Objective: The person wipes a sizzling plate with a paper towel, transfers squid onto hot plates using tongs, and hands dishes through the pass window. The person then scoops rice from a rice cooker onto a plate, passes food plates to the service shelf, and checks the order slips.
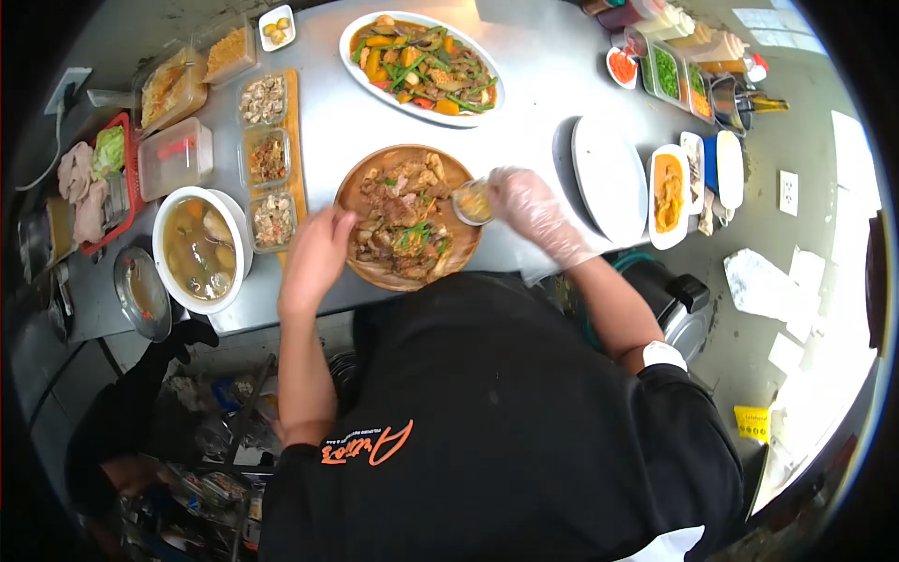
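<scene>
A round wooden plate [372, 272] of fried meat pieces with green garnish [403, 211] lies in front of me on the steel counter. My bare left hand [316, 255] is closed at the plate's left rim, thumb on the edge; its other fingers are partly hidden. In a clear plastic glove, my right hand [529, 208] grips a small clear cup [472, 202] at the plate's right rim. Something yellowish shows inside the cup. Beyond the plate sits an oval white platter [348, 58] of vegetables and meat in sauce.
Left stand a white soup bowl [165, 281], several food tubs on a wooden board [294, 122] and a red basket [131, 173]. To the right are a white oval plate [604, 178], a dish of orange sauce [667, 201], and sauce bottles [716, 47]. Another person's dark sleeve [122, 403] shows lower left.
</scene>
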### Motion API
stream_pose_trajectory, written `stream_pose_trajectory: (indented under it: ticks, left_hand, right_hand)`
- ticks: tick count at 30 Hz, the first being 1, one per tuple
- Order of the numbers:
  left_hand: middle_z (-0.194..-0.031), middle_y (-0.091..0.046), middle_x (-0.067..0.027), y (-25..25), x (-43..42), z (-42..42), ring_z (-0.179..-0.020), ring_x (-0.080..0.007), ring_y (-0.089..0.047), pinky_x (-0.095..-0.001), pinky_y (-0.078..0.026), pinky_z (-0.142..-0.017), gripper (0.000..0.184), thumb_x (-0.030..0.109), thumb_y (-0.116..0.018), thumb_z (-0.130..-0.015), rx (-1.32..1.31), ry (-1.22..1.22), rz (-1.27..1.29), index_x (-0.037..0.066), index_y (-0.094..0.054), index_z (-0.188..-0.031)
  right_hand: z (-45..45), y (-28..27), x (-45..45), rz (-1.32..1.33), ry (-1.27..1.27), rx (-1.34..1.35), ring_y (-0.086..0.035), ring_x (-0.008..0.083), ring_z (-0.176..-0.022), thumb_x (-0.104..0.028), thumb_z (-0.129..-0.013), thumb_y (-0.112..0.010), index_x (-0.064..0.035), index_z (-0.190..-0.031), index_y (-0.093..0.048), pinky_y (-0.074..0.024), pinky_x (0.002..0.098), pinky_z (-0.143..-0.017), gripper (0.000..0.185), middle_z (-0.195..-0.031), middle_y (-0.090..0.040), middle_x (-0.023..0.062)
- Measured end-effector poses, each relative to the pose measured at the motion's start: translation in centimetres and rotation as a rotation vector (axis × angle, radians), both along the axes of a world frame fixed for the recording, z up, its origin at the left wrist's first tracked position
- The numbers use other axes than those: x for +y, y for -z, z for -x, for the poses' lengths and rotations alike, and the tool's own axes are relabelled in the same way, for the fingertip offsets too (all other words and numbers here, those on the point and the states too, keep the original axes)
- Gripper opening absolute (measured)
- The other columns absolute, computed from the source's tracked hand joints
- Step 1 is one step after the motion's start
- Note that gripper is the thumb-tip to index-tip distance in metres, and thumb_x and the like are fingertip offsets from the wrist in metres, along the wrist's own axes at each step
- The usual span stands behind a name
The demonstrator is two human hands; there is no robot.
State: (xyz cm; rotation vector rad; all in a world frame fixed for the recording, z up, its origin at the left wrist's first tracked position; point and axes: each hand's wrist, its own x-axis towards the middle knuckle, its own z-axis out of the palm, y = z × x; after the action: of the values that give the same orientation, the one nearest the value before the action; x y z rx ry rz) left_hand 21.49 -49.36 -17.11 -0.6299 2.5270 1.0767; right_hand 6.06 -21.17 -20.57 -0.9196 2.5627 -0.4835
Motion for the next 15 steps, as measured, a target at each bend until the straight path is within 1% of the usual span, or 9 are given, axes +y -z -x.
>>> stream_pose_trajectory:
  ticks: [3,4,6,7,9,11,12,13,15]
  left_hand:
    - [-0.075,-0.064,-0.0221,2.9,-0.2,-4.6,-0.075,-0.0401,-0.064,-0.0477,-0.048,-0.071,0.037,0.030,-0.050,-0.101,-0.353,-0.003,0.015,-0.005,-0.062,-0.093]
    - [-0.077,-0.065,-0.0196,3.7,0.1,-5.6,-0.071,-0.0348,-0.065,-0.0441,-0.050,-0.068,0.039,0.031,-0.049,-0.102,-0.397,-0.080,-0.040,-0.005,-0.061,-0.093]
    - [-0.079,-0.065,-0.0147,5.3,0.8,-6.6,-0.065,-0.0242,-0.067,-0.0368,-0.054,-0.063,0.041,0.033,-0.047,-0.104,-0.465,-0.247,-0.157,-0.005,-0.060,-0.095]
    - [-0.080,-0.066,-0.0130,6.5,1.2,-7.3,-0.064,-0.0227,-0.067,-0.0354,-0.055,-0.063,0.039,0.032,-0.046,-0.104,-0.381,-0.361,-0.259,-0.004,-0.059,-0.096]
    - [-0.082,-0.066,-0.0097,9.1,2.2,-8.4,-0.064,-0.0197,-0.066,-0.0327,-0.056,-0.061,0.035,0.030,-0.045,-0.105,-0.196,-0.577,-0.461,-0.002,-0.058,-0.098]
    - [-0.083,-0.065,-0.0091,10.9,3.7,-9.4,-0.065,-0.0180,-0.066,-0.0311,-0.057,-0.061,0.031,0.027,-0.044,-0.105,-0.055,-0.664,-0.447,0.000,-0.057,-0.100]
    - [-0.084,-0.065,-0.0087,11.4,4.3,-9.4,-0.065,-0.0171,-0.066,-0.0303,-0.057,-0.060,0.029,0.026,-0.044,-0.105,0.020,-0.702,-0.439,0.000,-0.057,-0.101]
    - [-0.084,-0.065,-0.0086,11.9,4.7,-9.6,-0.066,-0.0163,-0.066,-0.0294,-0.056,-0.060,0.029,0.026,-0.045,-0.105,0.051,-0.724,-0.417,0.000,-0.057,-0.102]
    - [-0.085,-0.065,-0.0082,12.2,5.8,-10.1,-0.067,-0.0147,-0.066,-0.0275,-0.056,-0.058,0.028,0.026,-0.046,-0.105,0.104,-0.769,-0.373,0.000,-0.057,-0.105]
  right_hand:
    - [-1.0,2.1,-0.4,0.019,-0.143,-0.005,-0.065,0.0401,-0.073,-0.011,-0.083,-0.060,-0.0015,-0.082,-0.063,-0.0532,0.0477,-0.069,0.010,-0.077,-0.065,0.0219]
    - [-0.7,2.0,0.0,0.079,-0.198,-0.032,-0.066,0.0403,-0.078,-0.008,-0.080,-0.059,0.0008,-0.084,-0.065,-0.0531,0.0473,-0.072,0.011,-0.078,-0.065,0.0238]
    - [1.0,0.5,0.8,0.136,-0.080,-0.165,-0.066,0.0404,-0.082,-0.012,-0.083,-0.060,0.0011,-0.088,-0.066,-0.0525,0.0476,-0.076,0.015,-0.082,-0.067,0.0228]
    - [1.6,-0.1,1.2,0.161,-0.026,-0.242,-0.066,0.0405,-0.083,-0.014,-0.085,-0.061,0.0012,-0.090,-0.067,-0.0521,0.0478,-0.078,0.017,-0.083,-0.068,0.0223]
    - [4.4,2.3,2.9,0.244,-0.128,-0.181,-0.065,0.0400,-0.092,-0.016,-0.088,-0.062,0.0030,-0.101,-0.067,-0.0512,0.0459,-0.085,0.024,-0.094,-0.069,0.0226]
    - [5.8,3.8,4.1,0.355,-0.121,-0.187,-0.066,0.0384,-0.095,-0.015,-0.089,-0.062,0.0043,-0.107,-0.065,-0.0514,0.0442,-0.086,0.027,-0.100,-0.068,0.0231]
    - [5.7,3.6,3.9,0.402,-0.085,-0.385,-0.067,0.0343,-0.098,-0.013,-0.088,-0.064,0.0051,-0.118,-0.062,-0.0518,0.0418,-0.086,0.035,-0.107,-0.068,0.0218]
    - [5.1,4.7,4.1,0.490,-0.079,-0.576,-0.068,0.0304,-0.095,-0.011,-0.087,-0.066,0.0047,-0.122,-0.059,-0.0525,0.0397,-0.085,0.039,-0.106,-0.069,0.0200]
    - [3.8,5.3,3.8,0.461,-0.203,-0.620,-0.068,0.0285,-0.092,-0.010,-0.087,-0.066,0.0042,-0.122,-0.059,-0.0529,0.0388,-0.083,0.039,-0.098,-0.069,0.0194]
